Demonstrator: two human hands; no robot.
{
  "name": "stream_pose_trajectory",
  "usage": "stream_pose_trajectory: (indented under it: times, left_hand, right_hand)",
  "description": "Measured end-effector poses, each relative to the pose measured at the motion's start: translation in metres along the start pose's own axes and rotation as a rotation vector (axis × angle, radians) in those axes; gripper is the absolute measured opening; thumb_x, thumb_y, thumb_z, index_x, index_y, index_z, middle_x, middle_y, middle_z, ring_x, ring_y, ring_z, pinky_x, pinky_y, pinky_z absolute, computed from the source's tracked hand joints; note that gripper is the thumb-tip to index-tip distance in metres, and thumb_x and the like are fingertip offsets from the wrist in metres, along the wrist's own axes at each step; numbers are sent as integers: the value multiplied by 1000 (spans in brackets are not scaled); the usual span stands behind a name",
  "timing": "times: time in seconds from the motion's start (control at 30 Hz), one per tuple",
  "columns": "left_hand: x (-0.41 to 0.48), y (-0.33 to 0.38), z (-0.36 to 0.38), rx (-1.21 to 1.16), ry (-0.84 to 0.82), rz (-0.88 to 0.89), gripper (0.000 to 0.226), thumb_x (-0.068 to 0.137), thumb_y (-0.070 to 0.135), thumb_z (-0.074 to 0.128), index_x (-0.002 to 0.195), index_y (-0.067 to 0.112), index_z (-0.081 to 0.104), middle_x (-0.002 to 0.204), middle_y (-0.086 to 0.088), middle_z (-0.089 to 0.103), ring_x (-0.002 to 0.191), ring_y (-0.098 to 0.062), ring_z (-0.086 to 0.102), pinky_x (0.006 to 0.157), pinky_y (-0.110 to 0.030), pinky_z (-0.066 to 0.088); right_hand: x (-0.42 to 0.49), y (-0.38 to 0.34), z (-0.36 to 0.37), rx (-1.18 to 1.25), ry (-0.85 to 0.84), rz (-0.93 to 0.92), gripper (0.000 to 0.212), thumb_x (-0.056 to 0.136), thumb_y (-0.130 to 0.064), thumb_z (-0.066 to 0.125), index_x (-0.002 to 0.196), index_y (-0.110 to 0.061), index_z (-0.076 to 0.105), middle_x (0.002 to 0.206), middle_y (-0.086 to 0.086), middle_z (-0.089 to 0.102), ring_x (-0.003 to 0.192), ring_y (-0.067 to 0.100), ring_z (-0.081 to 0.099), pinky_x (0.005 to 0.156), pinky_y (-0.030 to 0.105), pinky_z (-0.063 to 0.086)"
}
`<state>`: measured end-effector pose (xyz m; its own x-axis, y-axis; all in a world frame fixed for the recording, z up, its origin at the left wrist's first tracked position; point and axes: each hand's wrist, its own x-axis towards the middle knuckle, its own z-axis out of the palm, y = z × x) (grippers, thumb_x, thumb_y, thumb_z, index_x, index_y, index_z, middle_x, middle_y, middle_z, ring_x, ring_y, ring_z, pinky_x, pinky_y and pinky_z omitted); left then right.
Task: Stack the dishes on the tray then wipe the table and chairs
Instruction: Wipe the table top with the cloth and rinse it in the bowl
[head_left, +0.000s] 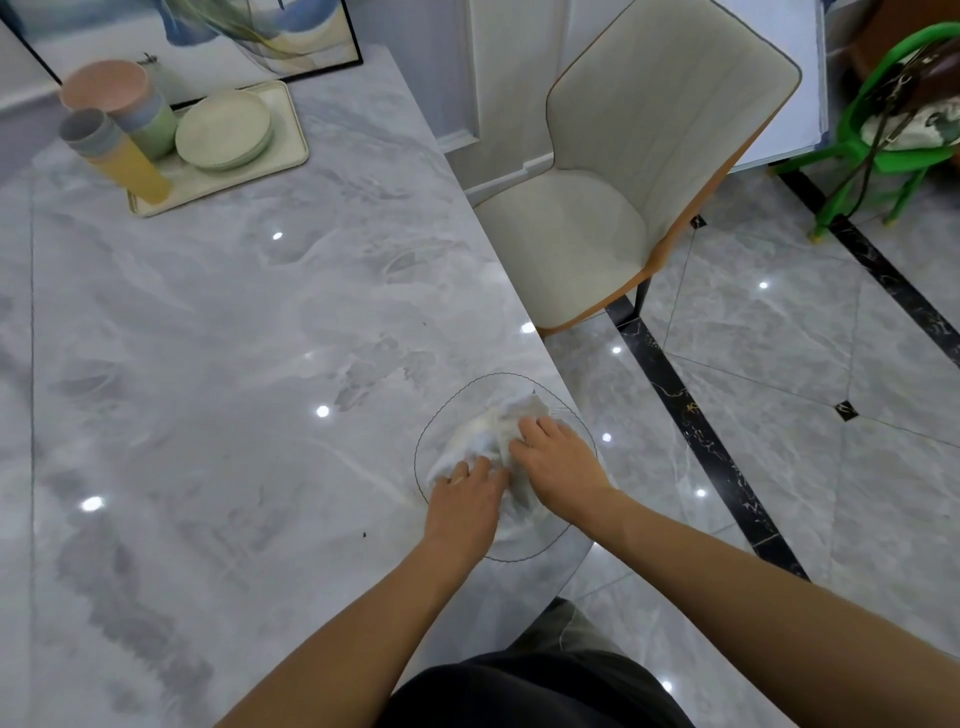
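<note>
Bunching the cloth (493, 436) with both hands (470, 501) (558, 462), fingers curled into it — best pressed flat, swept across the surface (234, 338) in overlapping passes.

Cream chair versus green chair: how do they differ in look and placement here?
The cream chair is upholstered, with an orange-trimmed shell and a bare seat; the green chair is an open plastic frame with a bag or bundle lying on it. The cream chair stands right at the edge of the marble table; the green chair stands apart, farther back on the floor. Both stand upright, out of contact with the hands.
</note>
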<state>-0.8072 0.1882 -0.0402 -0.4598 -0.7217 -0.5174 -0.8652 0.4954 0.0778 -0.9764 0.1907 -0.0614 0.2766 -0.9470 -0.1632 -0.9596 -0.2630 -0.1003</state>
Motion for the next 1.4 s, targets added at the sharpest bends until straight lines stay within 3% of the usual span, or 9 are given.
stream_pose_trajectory:
  times: [0.13, 0.3, 0.43, 0.73, 0.83, 0.93, 1.03, 1.17, 1.4]
  left_hand:
    - [3, 0, 9, -50, 49, -54, 54, 99, 17, 57, 148, 25, 37, 146, -3, 43, 127, -30, 47, 100, -40, 41]
    - [8, -1, 15, -71, 82, -74, 62, 96, 15, 61, 151, 26, 34, 150, -3, 40, 129, -31, 45, 106, -39, 39]
    - [15, -10, 13, -178, 151, -82, 44, 95, 9, 58, 135, 23, 48, 134, -2, 48, 121, -26, 49, 95, -34, 40]
    - [19, -14, 10, -651, 176, -154, 23, 88, 6, 58, 101, 20, 46, 113, 1, 41, 98, -24, 52, 67, -34, 45]
    - [19, -19, 3, -854, 125, -193, 54, 83, 21, 68, 128, 22, 39, 134, 5, 35, 97, -20, 59, 75, -38, 54]
    - [22, -24, -12, -1047, 59, -228, 99, 74, 36, 77, 157, 32, 23, 151, 14, 33, 135, -19, 45, 102, -42, 50]
    - [27, -28, -20, -1083, 36, -170, 67, 69, 40, 77, 131, 36, 53, 124, 14, 61, 123, -21, 54, 98, -42, 55]
    - [22, -32, -27, -1167, 79, -90, 16, 85, 15, 76, 97, 23, 68, 94, 8, 66, 90, -12, 60, 76, -16, 48]
    - [3, -38, -24, -1287, 98, -101, 26, 73, 21, 76, 84, 11, 55, 85, -6, 63, 82, -27, 64, 76, -38, 53]
  right_hand:
    - [5, 0, 14, 89, -160, 71, 71, 48, -9, 93, 107, -21, 56, 98, 10, 62, 74, 36, 66, 64, 42, 59]
    - [7, -6, 6, 73, -292, 118, 61, 87, -11, 71, 140, -19, 42, 142, 15, 42, 114, 45, 57, 93, 47, 54]
    - [9, -4, 8, 144, -283, 132, 41, 94, -3, 58, 132, -15, 46, 139, 11, 47, 104, 34, 60, 68, 36, 46]
    - [2, 9, -18, 658, -37, 237, 23, 90, 1, 48, 89, -21, 41, 89, -6, 48, 81, 20, 49, 72, 42, 51]
    - [1, 13, -37, 768, -26, 193, 29, 88, 4, 47, 90, -25, 43, 91, -7, 54, 78, 10, 45, 68, 27, 42]
    - [2, 16, -55, 848, -53, 89, 27, 92, 3, 47, 95, -23, 49, 88, -9, 53, 73, 8, 43, 65, 19, 38]
    - [7, 16, -70, 909, -57, 47, 25, 97, 0, 47, 99, -24, 53, 96, -7, 60, 79, 10, 51, 73, 26, 47]
    - [12, 19, -78, 988, 5, 68, 24, 101, -6, 48, 101, -29, 57, 102, -10, 64, 91, 18, 60, 80, 27, 52]
    - [17, 28, -57, 918, 68, 176, 21, 102, -7, 51, 101, -24, 63, 99, 0, 66, 86, 15, 60, 78, 35, 54]
